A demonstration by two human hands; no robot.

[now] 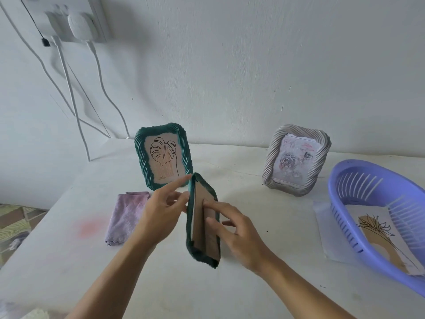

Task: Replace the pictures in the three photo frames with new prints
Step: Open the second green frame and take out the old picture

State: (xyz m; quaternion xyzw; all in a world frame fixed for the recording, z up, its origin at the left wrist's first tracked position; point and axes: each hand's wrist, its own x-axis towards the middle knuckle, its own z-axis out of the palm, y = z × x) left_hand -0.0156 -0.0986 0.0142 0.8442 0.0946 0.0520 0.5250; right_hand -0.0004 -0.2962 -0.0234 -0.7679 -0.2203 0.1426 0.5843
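Note:
A dark green photo frame is held upright in mid-air over the table, its brown cardboard back facing me. My left hand grips its left edge, index finger stretched along the top. My right hand rests on the back, two fingers pressing the cardboard stand. A second green frame with a leaf drawing stands behind. A silver frame with a rose print stands at the right. A print with a line-drawn flower lies in the purple basket.
A folded lilac cloth lies on the white table left of my hands. White cables hang from wall sockets at the far left. The wall runs close behind the frames. A clear sleeve lies under the basket.

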